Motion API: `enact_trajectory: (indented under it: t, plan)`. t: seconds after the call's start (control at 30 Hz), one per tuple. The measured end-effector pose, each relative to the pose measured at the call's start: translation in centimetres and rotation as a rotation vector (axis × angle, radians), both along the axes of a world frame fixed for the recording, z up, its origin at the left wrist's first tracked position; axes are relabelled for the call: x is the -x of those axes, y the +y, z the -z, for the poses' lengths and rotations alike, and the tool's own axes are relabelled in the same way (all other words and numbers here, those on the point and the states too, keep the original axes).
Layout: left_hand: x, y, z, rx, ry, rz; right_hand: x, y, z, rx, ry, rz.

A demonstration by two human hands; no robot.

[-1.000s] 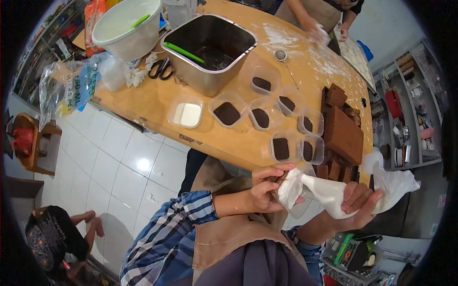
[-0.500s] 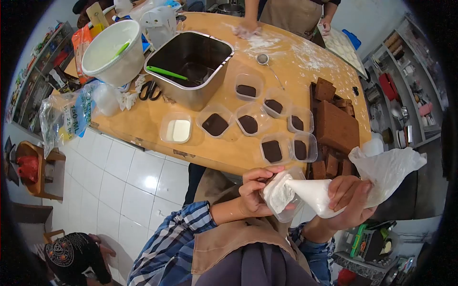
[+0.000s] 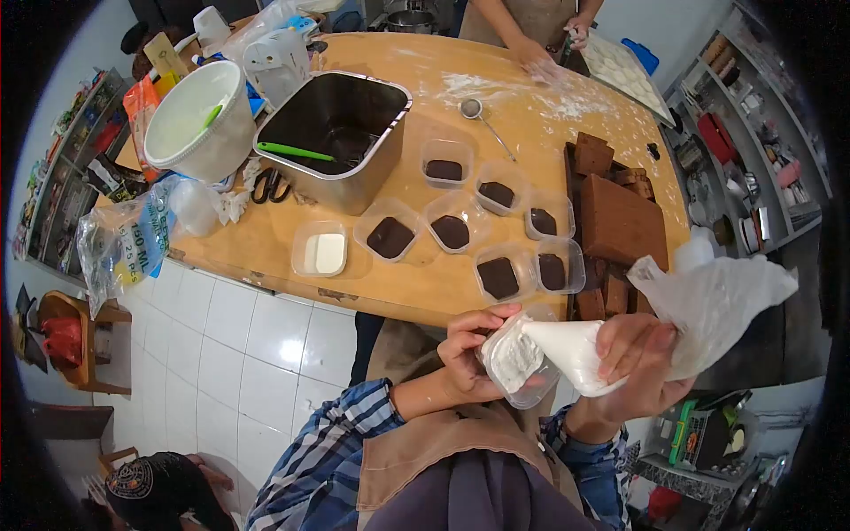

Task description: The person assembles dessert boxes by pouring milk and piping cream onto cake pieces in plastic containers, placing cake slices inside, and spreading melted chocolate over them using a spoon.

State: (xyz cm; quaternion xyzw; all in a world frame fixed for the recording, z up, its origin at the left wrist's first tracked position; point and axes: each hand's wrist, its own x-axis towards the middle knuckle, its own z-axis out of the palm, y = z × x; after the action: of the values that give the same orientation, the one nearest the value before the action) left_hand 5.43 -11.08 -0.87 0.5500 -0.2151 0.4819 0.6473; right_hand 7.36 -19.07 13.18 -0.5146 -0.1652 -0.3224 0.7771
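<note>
My left hand (image 3: pixel 471 354) grips a clear plastic cup (image 3: pixel 521 361) tilted toward me, with white cream (image 3: pixel 513 365) spread inside it. Wrapped round a piping bag (image 3: pixel 567 350) full of white cream is my right hand (image 3: pixel 636 367). The bag's narrow tip points left and meets the cup's upper part; its loose top flares out to the right. Just beyond my hands, several clear cups with dark brown chocolate bottoms stand on the table, among them one dark-bottomed cup (image 3: pixel 498 276). Farther left sits a cup of white filling (image 3: pixel 329 253).
Brown cake blocks (image 3: pixel 624 219) lie on a dark tray at the right. A metal tub (image 3: pixel 372 168) with a green spatula (image 3: pixel 297 152), a white bowl (image 3: pixel 190 133), scissors (image 3: pixel 270 185) and a small strainer (image 3: pixel 472 108) are on the table. Across it, another person's hand (image 3: pixel 536 62) touches floury wood.
The cup and piping bag stay together at nearly the same place, with cream still at the tip. The view has shifted slightly. Across the table, the other person's hands have moved closer together.
</note>
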Motion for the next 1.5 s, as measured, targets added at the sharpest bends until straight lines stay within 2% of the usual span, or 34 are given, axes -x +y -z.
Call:
enact_trajectory:
  t: [0.2,0.3,0.6,1.1,1.2,1.37,1.43,1.5]
  plan:
    - [0.1,0.1,-0.2,-0.008,0.020,0.006,-0.2,-0.2,0.0,0.031,-0.038,-0.024]
    - [0.0,0.1,-0.3,0.008,0.038,0.031,-0.2,-0.7,-0.1,-0.070,-0.022,-0.053]
    - [-0.1,0.2,-0.5,0.038,0.037,0.081,-0.4,-0.7,-0.8,0.027,0.104,-0.048]
    - [0.0,0.5,-0.3,0.009,0.042,0.098,0.6,1.1,-1.4,0.001,0.091,-0.128]
    - [0.0,0.4,0.0,0.020,0.037,0.125,0.4,0.6,-1.1,0.065,-0.028,-0.282]
    - [-0.1,0.6,0.1,0.008,0.021,0.152,-0.2,0.4,-0.4,-0.002,-0.115,-0.506]
    - [0.0,0.7,0.3,0.012,0.026,0.168,0.2,0.7,-0.8,0.018,-0.100,-0.430]
    - [0.1,0.7,0.2,0.018,0.040,0.170,1.1,1.2,-1.2,0.026,-0.017,-0.240]
